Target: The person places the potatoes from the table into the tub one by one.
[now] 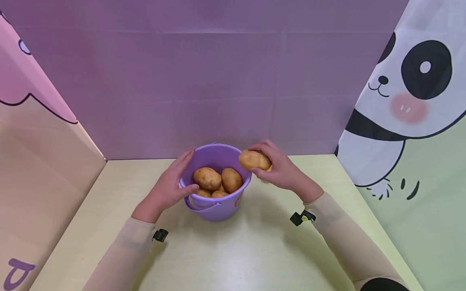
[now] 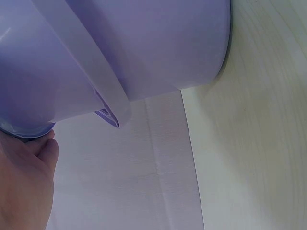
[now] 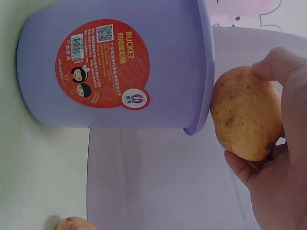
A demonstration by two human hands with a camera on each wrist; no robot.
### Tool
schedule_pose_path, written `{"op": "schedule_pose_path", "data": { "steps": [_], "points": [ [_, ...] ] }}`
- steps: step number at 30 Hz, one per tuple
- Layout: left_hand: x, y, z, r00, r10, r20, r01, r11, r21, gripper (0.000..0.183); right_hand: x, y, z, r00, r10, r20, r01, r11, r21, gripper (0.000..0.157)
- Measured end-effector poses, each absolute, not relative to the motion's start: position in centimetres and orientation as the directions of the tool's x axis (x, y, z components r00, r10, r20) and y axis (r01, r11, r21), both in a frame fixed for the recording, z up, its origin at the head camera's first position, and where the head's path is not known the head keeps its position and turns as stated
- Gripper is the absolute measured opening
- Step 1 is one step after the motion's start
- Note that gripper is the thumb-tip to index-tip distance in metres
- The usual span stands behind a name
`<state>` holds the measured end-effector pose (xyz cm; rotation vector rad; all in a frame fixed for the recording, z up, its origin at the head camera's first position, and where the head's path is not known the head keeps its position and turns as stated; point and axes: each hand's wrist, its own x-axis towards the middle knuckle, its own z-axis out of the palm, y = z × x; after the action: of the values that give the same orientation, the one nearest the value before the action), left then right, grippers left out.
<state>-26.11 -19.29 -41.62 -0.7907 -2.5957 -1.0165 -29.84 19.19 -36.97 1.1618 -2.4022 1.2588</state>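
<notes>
A purple bucket (image 1: 225,208) stands on the table with several potatoes (image 1: 207,178) inside. On its left side my left hand (image 1: 171,182) holds the rim, the thumb lying over the front edge. The left wrist view shows that hand (image 2: 24,177) at the rim beside the smooth bucket wall (image 2: 158,43). My right hand (image 1: 278,167) grips another potato (image 1: 253,160) at rim height, just right of the opening. Seen from the right wrist, the potato (image 3: 247,112) is pinched between thumb and fingers, close against the rim.
A further potato (image 3: 74,224) lies on the table, partly cut off by the right wrist view. The bucket's handle (image 1: 200,208) hangs down at the front left. A purple backdrop (image 1: 218,81) rises behind the light wood table (image 1: 236,258), with printed panels at both sides.
</notes>
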Motion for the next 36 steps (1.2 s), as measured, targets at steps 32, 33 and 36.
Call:
{"op": "schedule_pose_path", "data": {
  "steps": [32, 33, 36],
  "points": [
    [-26.0, -19.4, -41.7, -0.81, 0.404, 0.426, 0.586, 0.6, 0.544, 0.109, -29.6, 16.1, -36.1, -0.575, -0.642, 0.506, -0.774, 0.227, -0.592, 0.048],
    [-26.0, -19.4, -41.7, -0.811, 0.403, 0.424, 0.584, 0.601, 0.546, 0.108, -29.6, 16.0, -36.1, -0.572, -0.648, 0.503, -0.774, 0.223, -0.593, 0.048],
    [-26.0, -19.4, -41.6, -0.814, 0.402, 0.42, 0.581, 0.6, 0.551, 0.107, -29.5, 15.6, -36.1, -0.569, -0.661, 0.488, -0.769, 0.219, -0.6, 0.049]
  ]
}}
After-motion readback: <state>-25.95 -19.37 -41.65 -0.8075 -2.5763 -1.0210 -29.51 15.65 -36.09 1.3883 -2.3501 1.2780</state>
